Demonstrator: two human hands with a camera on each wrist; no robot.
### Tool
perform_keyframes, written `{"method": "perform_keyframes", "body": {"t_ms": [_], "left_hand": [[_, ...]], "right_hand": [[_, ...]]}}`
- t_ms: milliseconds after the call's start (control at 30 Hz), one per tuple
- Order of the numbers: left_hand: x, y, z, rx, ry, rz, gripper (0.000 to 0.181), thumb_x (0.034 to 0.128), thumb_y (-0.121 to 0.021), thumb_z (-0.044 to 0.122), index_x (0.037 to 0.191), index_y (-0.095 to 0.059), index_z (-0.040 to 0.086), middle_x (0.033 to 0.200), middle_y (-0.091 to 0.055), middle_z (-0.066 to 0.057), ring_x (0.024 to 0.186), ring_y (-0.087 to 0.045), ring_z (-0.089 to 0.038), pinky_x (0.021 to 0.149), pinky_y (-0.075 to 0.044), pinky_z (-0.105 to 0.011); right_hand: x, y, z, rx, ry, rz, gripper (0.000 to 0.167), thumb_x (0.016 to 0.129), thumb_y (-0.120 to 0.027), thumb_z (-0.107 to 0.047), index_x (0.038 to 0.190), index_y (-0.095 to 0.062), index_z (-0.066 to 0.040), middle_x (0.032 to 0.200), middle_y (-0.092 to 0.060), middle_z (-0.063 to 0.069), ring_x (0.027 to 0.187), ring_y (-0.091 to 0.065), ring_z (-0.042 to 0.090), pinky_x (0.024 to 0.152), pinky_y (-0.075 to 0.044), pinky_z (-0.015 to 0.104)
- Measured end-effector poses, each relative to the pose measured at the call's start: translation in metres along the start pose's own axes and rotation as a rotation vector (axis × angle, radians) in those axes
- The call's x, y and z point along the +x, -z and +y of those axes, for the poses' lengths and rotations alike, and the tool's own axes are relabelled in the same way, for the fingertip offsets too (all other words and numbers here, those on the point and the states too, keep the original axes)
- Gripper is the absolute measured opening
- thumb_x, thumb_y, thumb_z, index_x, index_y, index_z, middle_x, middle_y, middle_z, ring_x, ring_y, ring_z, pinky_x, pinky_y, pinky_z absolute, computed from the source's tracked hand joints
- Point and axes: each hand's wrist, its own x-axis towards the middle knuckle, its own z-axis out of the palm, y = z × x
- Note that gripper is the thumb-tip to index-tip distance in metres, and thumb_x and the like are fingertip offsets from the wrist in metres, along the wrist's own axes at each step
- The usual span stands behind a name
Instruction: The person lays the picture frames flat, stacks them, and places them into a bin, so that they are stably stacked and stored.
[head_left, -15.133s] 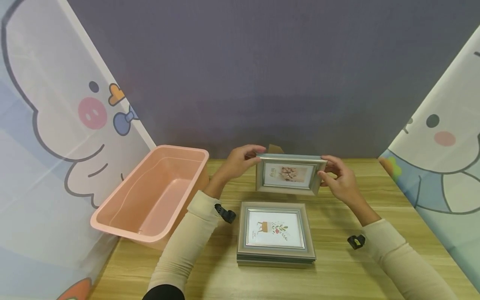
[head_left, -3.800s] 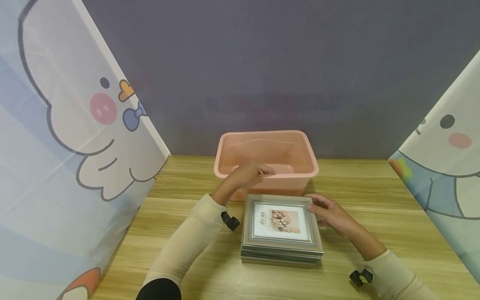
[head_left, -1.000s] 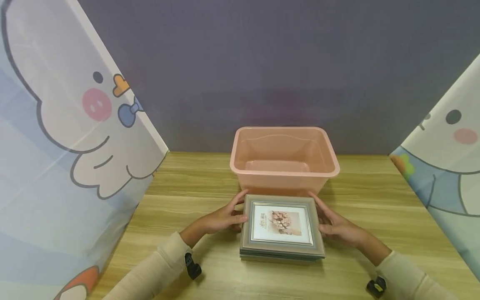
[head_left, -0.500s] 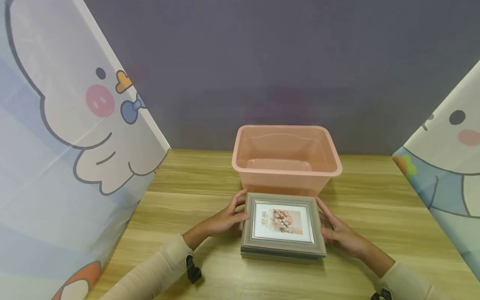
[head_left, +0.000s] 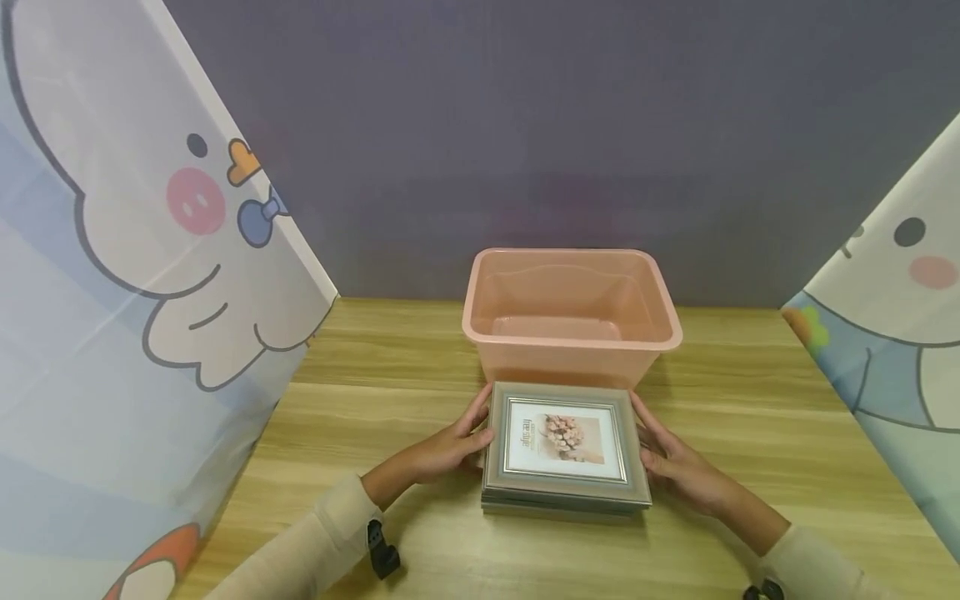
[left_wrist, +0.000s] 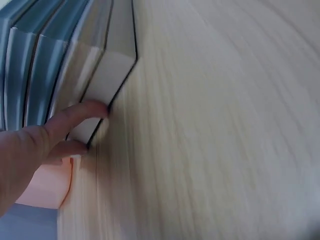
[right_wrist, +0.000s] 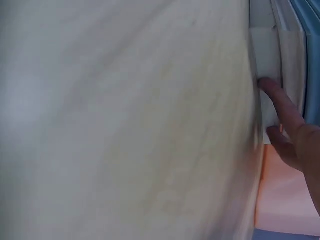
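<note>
A stack of several silver-grey picture frames [head_left: 566, 487] lies flat on the wooden table, the top one showing a pink bouquet print. Along its left side rests my left hand [head_left: 450, 446], thumb by the upper edge. My right hand [head_left: 682, 467] lies against the opposite side, fingers stretched forward. In the left wrist view, extended fingertips touch the lowest frame [left_wrist: 107, 75] near its bottom edge. The right wrist view likewise has fingers against the side of the bottom frame [right_wrist: 265, 55]. Directly behind the stack stands a pink plastic bin [head_left: 573, 362], with nothing visible inside.
Wood-grain tabletop [head_left: 375, 358] extends on both sides of the bin and stack. A dark grey panel [head_left: 525, 125] rises behind the bin. Cartoon-printed panels stand at the left [head_left: 112, 375] and right [head_left: 900, 375].
The frame both hands held up earlier now lies atop the stack. The bin has gone from the left to behind the stack. My left hand has left its rim; both hands now flank the frames.
</note>
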Motion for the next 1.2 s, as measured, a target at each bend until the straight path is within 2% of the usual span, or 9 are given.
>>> {"method": "perform_keyframes", "body": {"t_ms": [133,167,267,467,567,733,967,1133,1200], "left_hand": [[0.0,-0.001,0.001,-0.041,-0.016,0.03,0.078,0.1085,-0.045,0.04,0.161,0.013,0.043,0.169,0.008,-0.027,0.141,-0.038,-0.053,0.095,-0.055,-0.06],[-0.001,-0.001,0.0,-0.059,-0.019,0.032,0.077,0.1086,-0.045,0.039,0.161,0.012,0.044,0.169,0.007,-0.026,0.139,-0.042,-0.052,0.094,-0.055,-0.06],[-0.002,-0.002,-0.002,-0.093,-0.018,0.039,0.076,0.1089,-0.045,0.036,0.161,0.01,0.044,0.169,0.006,-0.024,0.137,-0.044,-0.05,0.094,-0.054,-0.061],[-0.001,-0.005,-0.001,-0.131,-0.019,0.065,0.076,0.1078,-0.047,0.038,0.162,0.006,0.045,0.169,0.002,-0.023,0.142,-0.038,-0.05,0.096,-0.053,-0.062],[-0.001,-0.007,0.001,-0.147,-0.026,0.075,0.076,0.1078,-0.048,0.037,0.162,0.005,0.045,0.169,0.0,-0.023,0.14,-0.04,-0.049,0.096,-0.053,-0.063],[-0.001,-0.01,0.005,-0.167,-0.028,0.074,0.075,0.109,-0.046,0.032,0.163,0.005,0.043,0.169,-0.003,-0.024,0.137,-0.043,-0.046,0.096,-0.051,-0.067],[-0.004,-0.014,0.02,-0.228,-0.026,0.059,0.077,0.1087,-0.047,0.032,0.162,0.008,0.041,0.169,0.0,-0.023,0.144,-0.031,-0.054,0.099,-0.046,-0.071],[-0.01,-0.016,0.037,-0.243,-0.044,0.043,0.078,0.1086,-0.047,0.033,0.162,0.01,0.04,0.17,0.002,-0.02,0.147,-0.024,-0.052,0.098,-0.046,-0.072],[-0.013,-0.017,0.044,-0.249,-0.053,0.034,0.078,0.1089,-0.046,0.033,0.162,0.011,0.04,0.171,0.002,-0.019,0.149,-0.021,-0.052,0.098,-0.045,-0.073]], "right_hand": [[0.005,0.0,-0.003,0.063,0.03,-0.009,0.083,0.109,-0.047,-0.021,0.161,0.017,-0.032,0.157,0.022,0.043,0.131,-0.048,0.004,0.1,-0.053,0.039],[0.006,-0.001,-0.003,0.075,0.039,-0.014,0.083,0.109,-0.047,-0.02,0.161,0.016,-0.033,0.156,0.023,0.044,0.13,-0.047,0.002,0.101,-0.053,0.038],[0.005,-0.001,-0.003,0.096,0.039,-0.023,0.082,0.109,-0.046,-0.019,0.161,0.015,-0.035,0.155,0.024,0.044,0.13,-0.047,0.002,0.101,-0.053,0.039],[0.006,-0.001,-0.001,0.098,0.052,-0.017,0.08,0.109,-0.045,-0.021,0.162,0.014,-0.034,0.156,0.024,0.044,0.13,-0.049,0.001,0.102,-0.052,0.036],[0.008,-0.002,-0.001,0.098,0.066,-0.008,0.079,0.109,-0.045,-0.02,0.162,0.013,-0.033,0.156,0.023,0.044,0.13,-0.05,-0.002,0.101,-0.053,0.035],[0.006,-0.004,-0.004,0.102,0.074,-0.002,0.077,0.11,-0.043,-0.018,0.163,0.011,-0.031,0.152,0.022,0.047,0.13,-0.053,0.003,0.101,-0.054,0.038],[0.001,-0.006,-0.029,0.109,0.05,-0.018,0.076,0.11,-0.042,-0.021,0.162,0.011,-0.035,0.151,0.024,0.046,0.13,-0.054,0.004,0.101,-0.053,0.035],[-0.003,-0.007,-0.053,0.099,0.034,-0.055,0.077,0.111,-0.041,-0.02,0.161,0.014,-0.037,0.152,0.026,0.043,0.131,-0.053,0.004,0.102,-0.053,0.035],[-0.004,-0.007,-0.062,0.077,0.02,-0.056,0.077,0.11,-0.041,-0.021,0.161,0.013,-0.039,0.155,0.024,0.041,0.134,-0.051,0.009,0.102,-0.053,0.039]]}}
